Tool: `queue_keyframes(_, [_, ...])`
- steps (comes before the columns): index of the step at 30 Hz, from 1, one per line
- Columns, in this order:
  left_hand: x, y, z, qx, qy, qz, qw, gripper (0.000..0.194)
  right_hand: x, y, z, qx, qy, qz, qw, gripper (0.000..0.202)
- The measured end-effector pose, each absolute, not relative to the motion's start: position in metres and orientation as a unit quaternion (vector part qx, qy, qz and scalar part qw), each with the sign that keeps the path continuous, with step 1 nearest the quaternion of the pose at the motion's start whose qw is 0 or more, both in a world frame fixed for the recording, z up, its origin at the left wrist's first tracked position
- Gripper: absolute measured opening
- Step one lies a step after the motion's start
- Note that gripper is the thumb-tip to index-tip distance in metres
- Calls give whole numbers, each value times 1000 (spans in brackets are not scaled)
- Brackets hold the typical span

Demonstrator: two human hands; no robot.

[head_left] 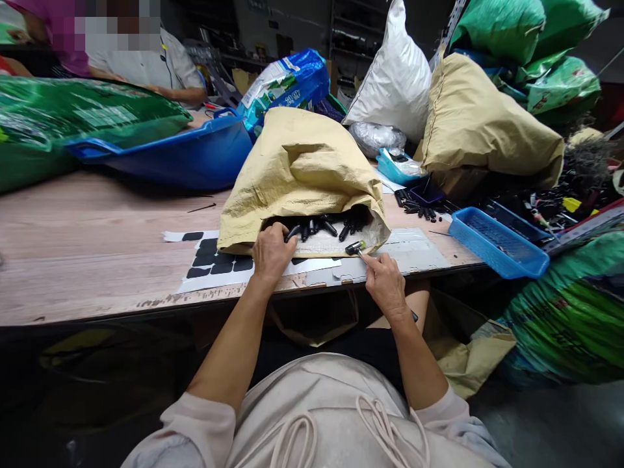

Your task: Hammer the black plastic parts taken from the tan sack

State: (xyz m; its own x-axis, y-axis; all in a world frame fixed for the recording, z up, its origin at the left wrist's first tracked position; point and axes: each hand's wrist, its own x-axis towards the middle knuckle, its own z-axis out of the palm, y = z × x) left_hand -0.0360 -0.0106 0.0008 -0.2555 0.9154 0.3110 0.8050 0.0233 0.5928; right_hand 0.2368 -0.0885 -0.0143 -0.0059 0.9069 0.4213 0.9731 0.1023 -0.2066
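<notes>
A yellow woven sack (302,162) lies on the table with its mouth facing me. Several small black tube-like parts (330,227) are inside the opening. My left hand (272,252) is at the left side of the mouth, fingers closed on a black part (292,233). In my right hand (385,283) is a small hammer (355,247) with a black and yellow-green head, which is over the sack's lower lip. Its handle runs back under my palm. Beneath the sack lies a white sheet with black rounded-square stickers (220,263), partly covered.
A blue basin (195,156) and a green sack (97,117) stand at left. On the right are a blue plastic basket (497,240), loose black parts (424,211) and another full yellow sack (487,123). Flattened grey cardboard (414,253) lies near the table edge. Co-workers sit across.
</notes>
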Motion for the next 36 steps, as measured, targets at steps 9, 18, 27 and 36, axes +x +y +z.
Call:
queue_keyframes(9, [-2, -43, -13, 748, 519, 340, 235, 9, 237, -86, -14, -684, -692, -51, 225, 45])
queue_keyframes(18, [-6, -34, -23, 737, 518, 338, 273, 14, 235, -99, -3, -570, -723, 64, 385, 42])
queue_keyframes(27, [-7, -34, -22, 731, 504, 357, 289, 20, 206, -119, -4, -498, -759, 92, 410, 43])
queue_keyframes(36, [-5, -33, -23, 734, 504, 357, 283, 14, 209, -114, -10, -518, -765, 82, 373, 41])
